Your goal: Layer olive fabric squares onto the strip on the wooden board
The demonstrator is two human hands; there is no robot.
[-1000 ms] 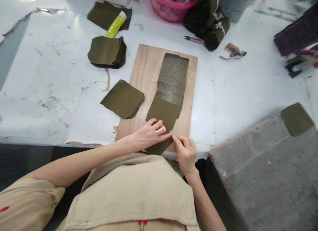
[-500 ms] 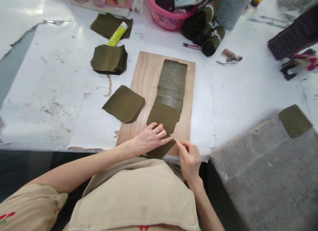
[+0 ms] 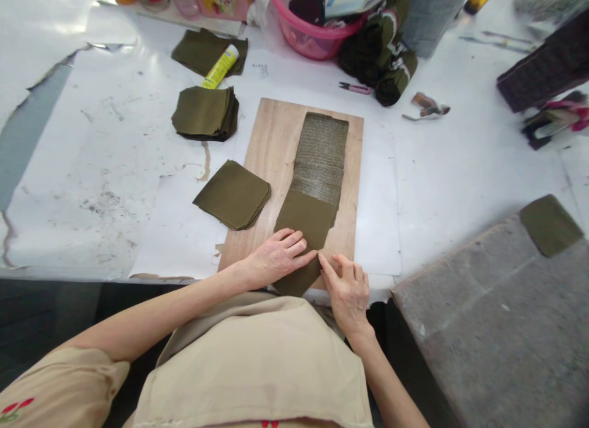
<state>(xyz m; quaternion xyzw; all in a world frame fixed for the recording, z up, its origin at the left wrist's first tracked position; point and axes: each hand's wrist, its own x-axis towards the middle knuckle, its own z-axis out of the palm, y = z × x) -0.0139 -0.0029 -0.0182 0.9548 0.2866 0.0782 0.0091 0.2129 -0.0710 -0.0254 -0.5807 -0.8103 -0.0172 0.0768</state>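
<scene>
A pink basin [image 3: 309, 46] is placed far back; snips [image 3: 356, 88] are laid nearer; a dark box [image 3: 538, 72] is set far right.

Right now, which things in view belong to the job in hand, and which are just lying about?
Seems part of the job:
olive piece under the left hand, with the right hand at its edge
overlapping olive row
wooden board
nearest olive stack

Seems just lying about:
yellow tube
pink snips
pink basin
crumpled scrap
</scene>
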